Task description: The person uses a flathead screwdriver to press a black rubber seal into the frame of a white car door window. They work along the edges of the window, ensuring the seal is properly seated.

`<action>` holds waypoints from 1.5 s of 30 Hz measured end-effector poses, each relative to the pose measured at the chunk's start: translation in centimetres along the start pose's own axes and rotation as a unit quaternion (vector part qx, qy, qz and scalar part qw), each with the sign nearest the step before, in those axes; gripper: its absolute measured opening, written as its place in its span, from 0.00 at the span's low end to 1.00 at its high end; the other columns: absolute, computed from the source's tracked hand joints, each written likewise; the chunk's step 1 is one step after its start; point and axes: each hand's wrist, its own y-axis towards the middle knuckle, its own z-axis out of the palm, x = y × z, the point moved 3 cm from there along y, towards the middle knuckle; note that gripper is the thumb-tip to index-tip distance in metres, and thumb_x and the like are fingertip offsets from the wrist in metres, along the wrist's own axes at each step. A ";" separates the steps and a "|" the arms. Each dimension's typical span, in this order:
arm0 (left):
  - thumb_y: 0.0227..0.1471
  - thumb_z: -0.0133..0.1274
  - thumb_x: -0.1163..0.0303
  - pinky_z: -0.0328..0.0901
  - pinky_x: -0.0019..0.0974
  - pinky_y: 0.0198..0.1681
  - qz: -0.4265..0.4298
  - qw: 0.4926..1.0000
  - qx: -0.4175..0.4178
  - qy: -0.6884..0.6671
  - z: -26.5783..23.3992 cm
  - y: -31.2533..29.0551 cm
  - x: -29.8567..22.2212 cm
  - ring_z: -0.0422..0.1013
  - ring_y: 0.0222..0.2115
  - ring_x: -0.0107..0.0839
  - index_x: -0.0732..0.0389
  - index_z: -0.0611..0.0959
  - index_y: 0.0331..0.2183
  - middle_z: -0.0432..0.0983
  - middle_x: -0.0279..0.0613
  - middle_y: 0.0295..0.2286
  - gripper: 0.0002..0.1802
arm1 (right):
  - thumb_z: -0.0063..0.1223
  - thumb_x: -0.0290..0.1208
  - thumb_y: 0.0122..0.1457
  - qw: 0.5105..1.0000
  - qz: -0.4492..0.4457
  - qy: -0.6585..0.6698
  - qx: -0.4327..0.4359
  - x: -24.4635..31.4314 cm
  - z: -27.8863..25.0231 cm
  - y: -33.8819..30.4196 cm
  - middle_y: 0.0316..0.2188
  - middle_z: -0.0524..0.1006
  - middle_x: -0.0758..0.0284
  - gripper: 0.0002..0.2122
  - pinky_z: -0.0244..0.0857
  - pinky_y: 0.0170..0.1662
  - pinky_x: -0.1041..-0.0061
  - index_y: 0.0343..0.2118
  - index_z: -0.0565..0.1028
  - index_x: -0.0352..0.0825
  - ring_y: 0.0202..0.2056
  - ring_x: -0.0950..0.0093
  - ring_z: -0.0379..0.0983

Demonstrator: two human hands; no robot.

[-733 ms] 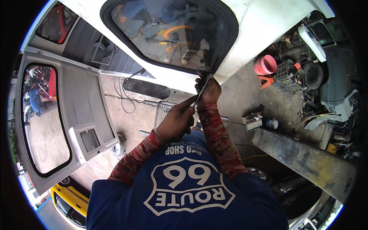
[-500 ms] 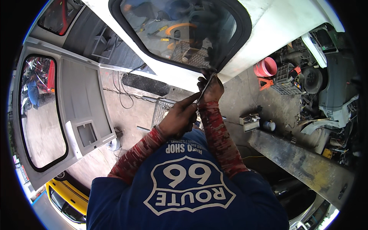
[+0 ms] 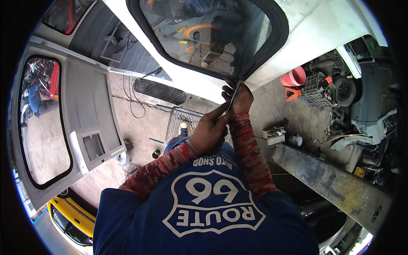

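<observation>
A thin metal rod [image 3: 233, 98] slants up toward the lower corner of a window framed by a black rubber seal [image 3: 255, 71] in a white panel [image 3: 204, 86]. Closed around the rod's lower end is my left hand [image 3: 208, 132], thumb and forefinger pointing along it. My right hand [image 3: 243, 101] is higher, right against the seal's corner, with its fingers curled about the rod's upper part. The rod's tip is hidden at the seal. Red patterned sleeves cover both forearms.
A panel with a long window [image 3: 87, 110] stands at left, above a yellow car [image 3: 74, 219]. Beneath me is a metal mesh platform [image 3: 173, 123]. To the right are a pink bucket [image 3: 293, 77], a dark crate [image 3: 314, 89], a small box [image 3: 275, 137] and a long metal plank [image 3: 331, 182].
The window, panel and both hands sit slightly farther right in the picture. My hands keep the same grip on the rod. A shoe now shows on the mesh platform.
</observation>
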 end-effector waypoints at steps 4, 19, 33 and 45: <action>0.64 0.48 0.67 0.68 0.37 0.25 0.037 0.989 -0.041 0.140 -0.3 -0.2 0.3 0.71 0.17 0.33 0.60 0.69 0.64 0.76 0.44 0.20 0.28 | 0.46 0.36 0.69 0.994 0.021 0.052 0.096 0.6 -0.6 -0.6 0.39 0.81 0.55 0.15 0.73 0.31 0.71 0.50 0.73 0.29 0.29 0.66 0.78; 0.64 0.47 0.66 0.71 0.35 0.31 0.034 0.997 0.009 0.074 -2.2 -0.8 3.5 0.71 0.23 0.24 0.54 0.65 0.67 0.72 0.37 0.23 0.31 | 0.44 0.35 0.71 0.995 0.008 -0.089 0.050 0.5 -1.3 -2.4 0.36 0.83 0.55 0.16 0.73 0.26 0.71 0.53 0.73 0.31 0.23 0.68 0.79; 0.66 0.47 0.69 0.62 0.25 0.19 0.026 0.999 -0.022 -0.002 -1.2 0.8 5.0 0.61 0.18 0.16 0.54 0.64 0.67 0.65 0.27 0.21 0.30 | 0.54 0.27 0.66 0.966 -0.116 -0.231 0.035 1.5 -1.7 -1.0 0.30 0.82 0.56 0.10 0.76 0.23 0.75 0.43 0.76 0.24 0.24 0.70 0.80; 0.61 0.49 0.68 0.72 0.40 0.34 0.137 0.971 -0.090 0.174 -0.5 0.0 6.2 0.76 0.27 0.38 0.54 0.67 0.65 0.79 0.49 0.31 0.32 | 0.52 0.26 0.66 0.965 -0.126 -0.215 0.082 1.5 -3.0 -0.7 0.28 0.81 0.61 0.10 0.73 0.24 0.77 0.46 0.78 0.26 0.25 0.75 0.78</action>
